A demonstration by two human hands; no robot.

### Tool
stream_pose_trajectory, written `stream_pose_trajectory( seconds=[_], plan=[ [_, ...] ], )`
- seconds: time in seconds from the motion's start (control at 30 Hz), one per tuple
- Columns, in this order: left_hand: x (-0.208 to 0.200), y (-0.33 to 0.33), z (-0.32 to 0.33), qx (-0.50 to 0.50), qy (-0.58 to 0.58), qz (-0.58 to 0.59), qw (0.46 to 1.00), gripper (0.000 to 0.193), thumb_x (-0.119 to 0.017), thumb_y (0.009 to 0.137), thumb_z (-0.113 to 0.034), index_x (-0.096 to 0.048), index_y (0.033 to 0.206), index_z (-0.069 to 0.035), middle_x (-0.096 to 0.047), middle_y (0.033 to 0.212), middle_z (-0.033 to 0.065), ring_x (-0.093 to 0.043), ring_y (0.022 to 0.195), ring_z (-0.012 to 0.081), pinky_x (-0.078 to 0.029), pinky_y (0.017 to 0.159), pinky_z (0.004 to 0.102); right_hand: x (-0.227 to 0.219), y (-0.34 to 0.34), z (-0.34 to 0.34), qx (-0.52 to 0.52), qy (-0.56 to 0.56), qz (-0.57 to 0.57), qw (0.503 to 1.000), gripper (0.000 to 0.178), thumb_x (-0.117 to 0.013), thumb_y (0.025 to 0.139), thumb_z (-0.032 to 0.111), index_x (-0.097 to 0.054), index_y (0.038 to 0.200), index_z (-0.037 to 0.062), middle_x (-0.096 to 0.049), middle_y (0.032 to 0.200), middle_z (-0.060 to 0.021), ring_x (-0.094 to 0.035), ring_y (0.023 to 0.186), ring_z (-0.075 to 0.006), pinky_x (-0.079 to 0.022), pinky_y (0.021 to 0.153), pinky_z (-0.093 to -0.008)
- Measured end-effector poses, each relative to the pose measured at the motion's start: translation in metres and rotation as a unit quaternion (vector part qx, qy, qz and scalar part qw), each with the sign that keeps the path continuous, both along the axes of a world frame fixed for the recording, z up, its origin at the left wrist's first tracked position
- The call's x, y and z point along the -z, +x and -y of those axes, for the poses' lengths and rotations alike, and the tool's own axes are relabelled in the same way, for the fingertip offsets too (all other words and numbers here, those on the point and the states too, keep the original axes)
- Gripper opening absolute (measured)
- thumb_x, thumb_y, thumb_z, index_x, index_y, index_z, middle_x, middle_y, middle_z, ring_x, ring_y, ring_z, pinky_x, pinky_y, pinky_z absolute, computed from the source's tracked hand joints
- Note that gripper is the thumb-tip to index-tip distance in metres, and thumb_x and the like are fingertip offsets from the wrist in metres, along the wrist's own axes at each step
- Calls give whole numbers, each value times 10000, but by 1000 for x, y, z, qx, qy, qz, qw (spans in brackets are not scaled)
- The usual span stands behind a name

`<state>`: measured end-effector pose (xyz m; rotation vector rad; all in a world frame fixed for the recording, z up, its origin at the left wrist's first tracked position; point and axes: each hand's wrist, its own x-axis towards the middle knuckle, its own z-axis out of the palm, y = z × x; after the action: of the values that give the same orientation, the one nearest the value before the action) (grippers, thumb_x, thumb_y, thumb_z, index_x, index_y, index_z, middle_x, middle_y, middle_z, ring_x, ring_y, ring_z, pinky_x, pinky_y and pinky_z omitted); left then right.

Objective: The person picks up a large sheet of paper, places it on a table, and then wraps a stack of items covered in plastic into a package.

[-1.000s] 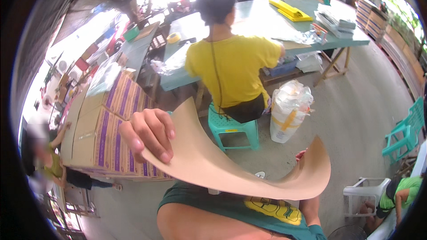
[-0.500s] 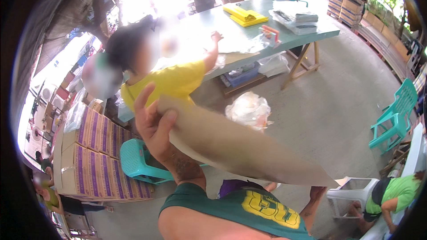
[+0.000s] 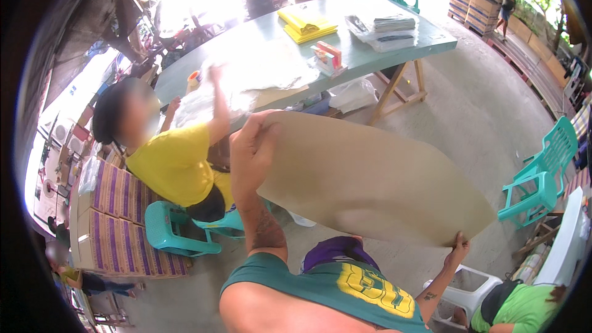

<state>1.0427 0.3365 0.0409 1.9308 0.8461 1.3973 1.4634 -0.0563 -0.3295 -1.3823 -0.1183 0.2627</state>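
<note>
A wide brown sheet (image 3: 370, 172), paper or thin card, stretches between my two hands in front of my body. My left hand (image 3: 251, 154) is closed on its upper left corner, the thumb lying on the near face. Toward the lower right end, my right hand (image 3: 457, 248) pinches the edge. The sheet bows slightly and hangs clear of any surface. Beyond it stands a pale green table (image 3: 431, 46), with white plastic pieces (image 3: 283, 74), folded yellow material (image 3: 308, 24) and a stack of plastic-wrapped items (image 3: 385, 28) on top.
A person in a yellow shirt (image 3: 176, 163) works at the table, close by on the left. Near them stand a teal stool (image 3: 176, 228) and stacked cartons (image 3: 114, 234). At right are a teal chair (image 3: 542, 185), a white stool (image 3: 475, 283) and a person in bright green (image 3: 524, 308).
The brown sheet has turned more face-on to me, and my right hand has come into fuller view. My view has shifted; the person in yellow appears farther left, with an arm drawn in.
</note>
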Motion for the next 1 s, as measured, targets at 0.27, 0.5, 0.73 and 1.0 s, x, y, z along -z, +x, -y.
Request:
stream_pose_trajectory(
  seconds=[0.27, 0.5, 0.73, 1.0],
  plan=[
    [27, 185, -110, 35, -21, 20, 999, 227, -569, 889, 17, -639, 1105, 28, -708, 926, 94, -643, 855, 114, -506, 796, 271, -40, 180, -61, 130, -76, 62, 987, 386, -722, 918, 235, -615, 1202, -3, -669, 1132, -85, -616, 1004, -174, -477, 894, -328],
    [24, 330, -220, 73, -54, 118, 989, 181, -617, 903, -16, -637, 1080, 11, -687, 936, 39, -616, 890, 107, -488, 821, 264, -71, 340, -76, 142, -44, 132, 980, 422, -676, 951, 271, -595, 1254, -11, -642, 1190, -84, -577, 1076, -176, -428, 941, -347],
    [58, 480, -272, 2, 24, 117, 993, 180, -625, 912, -38, -638, 1088, -4, -699, 887, 50, -631, 853, 108, -490, 809, 269, -73, 480, -119, 188, -82, 183, 961, 470, -661, 959, 284, -570, 1285, -41, -621, 1250, -106, -592, 1082, -199, -474, 935, -369],
    [41, 666, -275, -119, 50, 10, 992, 160, -641, 907, -56, -640, 1057, -1, -613, 727, 5, -451, 657, 37, -399, 596, 226, -113, 670, -192, 179, -157, 147, 960, 509, -659, 946, 300, -551, 1284, -65, -616, 1242, -160, -628, 991, -242, -533, 866, -364]
  ],
)
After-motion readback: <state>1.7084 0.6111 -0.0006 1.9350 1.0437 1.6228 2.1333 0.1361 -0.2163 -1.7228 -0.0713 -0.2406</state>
